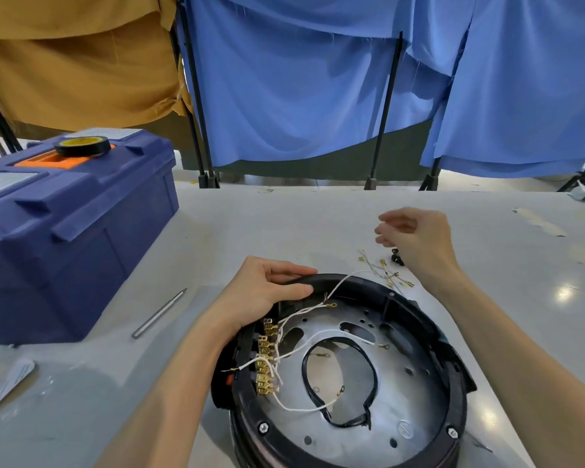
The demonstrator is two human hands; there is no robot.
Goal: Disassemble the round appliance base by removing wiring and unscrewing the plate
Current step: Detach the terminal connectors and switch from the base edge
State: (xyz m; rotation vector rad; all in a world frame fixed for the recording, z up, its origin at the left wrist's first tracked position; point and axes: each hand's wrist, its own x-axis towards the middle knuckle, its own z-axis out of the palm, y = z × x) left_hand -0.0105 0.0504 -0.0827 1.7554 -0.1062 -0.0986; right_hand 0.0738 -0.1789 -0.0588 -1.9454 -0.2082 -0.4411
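1. Steadying the work, the left hand (267,292) grips the upper-left rim of the round appliance base (455,383), fingers over the outer edge and thumb on the inner side. The base lies open side up at the lower centre of the frame, on the white table (284,224).
2. The right hand (416,238) hovers above the table at centre right, well clear of the base. Its fingers are loosely curled and nothing shows between them, though the fingertips are blurred.
3. Just below that hand, beside the top rim of the base, lies a small heap of loose wires (385,273) with brass ends. I take these as wiring already pulled out.
4. Wiring is only partly done. Several white wires (318,336) run inside the base from the row of brass terminals (265,366) on its left wall, and a black cable loop (368,363) lies on the metal plate (402,444).
5. Unscrewing looks not yet begun: hex screws (263,427) sit in the lower rim, and the plate is in place.
6. A slim metal tool (159,314) lies on the table left of the base, untouched. A blue toolbox (81,231) stands at left with a tape roll (82,145) on its lid.
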